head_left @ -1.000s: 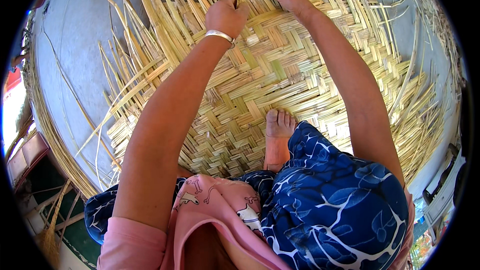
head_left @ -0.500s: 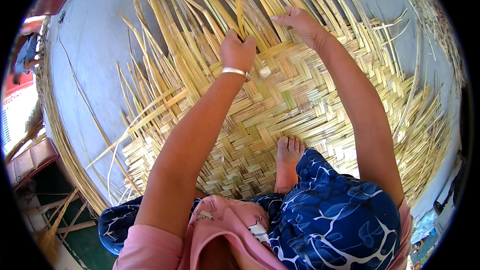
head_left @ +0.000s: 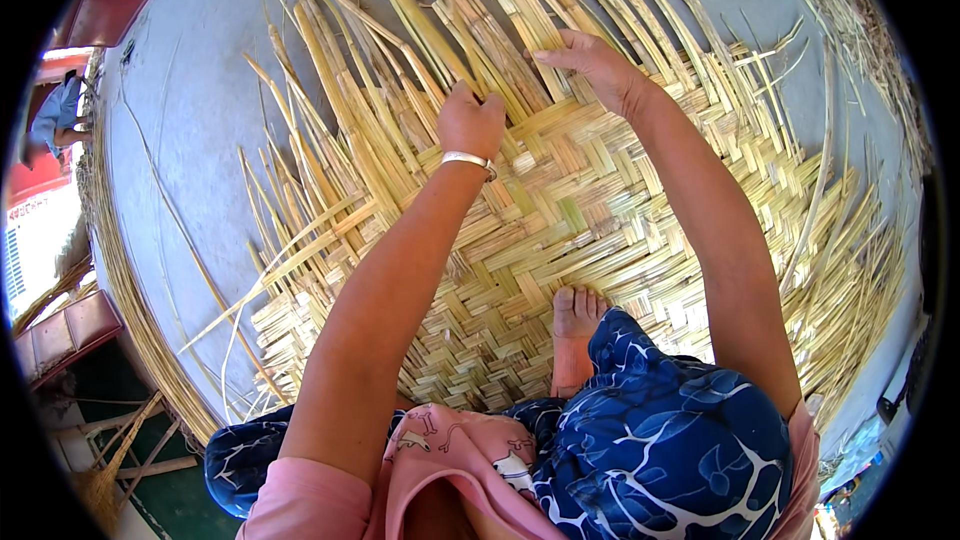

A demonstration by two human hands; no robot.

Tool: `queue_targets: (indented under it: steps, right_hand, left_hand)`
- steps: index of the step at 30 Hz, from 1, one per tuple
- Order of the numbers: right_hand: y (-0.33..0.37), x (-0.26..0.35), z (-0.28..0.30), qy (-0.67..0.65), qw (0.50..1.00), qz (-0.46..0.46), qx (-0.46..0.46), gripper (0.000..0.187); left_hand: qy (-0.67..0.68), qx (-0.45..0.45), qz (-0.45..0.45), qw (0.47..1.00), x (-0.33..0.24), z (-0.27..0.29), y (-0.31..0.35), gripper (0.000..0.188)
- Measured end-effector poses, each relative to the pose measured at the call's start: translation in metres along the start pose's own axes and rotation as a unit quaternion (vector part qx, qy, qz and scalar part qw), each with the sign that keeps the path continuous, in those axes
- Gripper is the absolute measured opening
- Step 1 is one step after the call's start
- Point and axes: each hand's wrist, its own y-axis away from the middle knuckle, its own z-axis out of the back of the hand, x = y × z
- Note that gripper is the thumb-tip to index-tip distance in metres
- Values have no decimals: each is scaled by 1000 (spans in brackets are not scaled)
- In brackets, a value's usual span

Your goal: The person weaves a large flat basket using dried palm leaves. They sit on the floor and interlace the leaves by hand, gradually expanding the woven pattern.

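A woven mat (head_left: 545, 230) is spread on the grey floor (head_left: 205, 100), with a bare foot (head_left: 577, 315) set on it. The left hand (head_left: 472, 123) (a pale bangle (head_left: 466, 159) is worn at its wrist) is curled against the loose strips (head_left: 475, 15) at the mat's far edge, and the right hand (head_left: 602, 70) is laid over others nearby, thumb stretched leftward; whether any strip is clamped by either cannot be told.

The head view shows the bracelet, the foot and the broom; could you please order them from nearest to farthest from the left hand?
1. Bracelet: just behind the left hand, at its wrist.
2. Foot: on the mat, below and right of the hand.
3. Broom: at the picture's lower left.
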Motion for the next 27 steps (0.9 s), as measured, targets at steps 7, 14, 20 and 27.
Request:
queue_targets:
  steps: [7, 14, 20, 27]
  right_hand:
    - [4, 3, 5, -25, 999, 12, 23, 42]
    - [3, 3, 12, -231, 969, 90, -9, 28]
    - [22, -6, 26, -262, 960, 68, -69, 22]
    - [44, -11, 30, -232, 962, 53, -135, 16]
  left_hand:
    - [-178, 206, -96, 958, -29, 17, -5, 33]
    - [-149, 286, -84, 943, -25, 19, -23, 35]
    - [-107, 327, -28, 938, -26, 23, -30, 32]
    - [-270, 393, -122, 871, -44, 19, -42, 37]
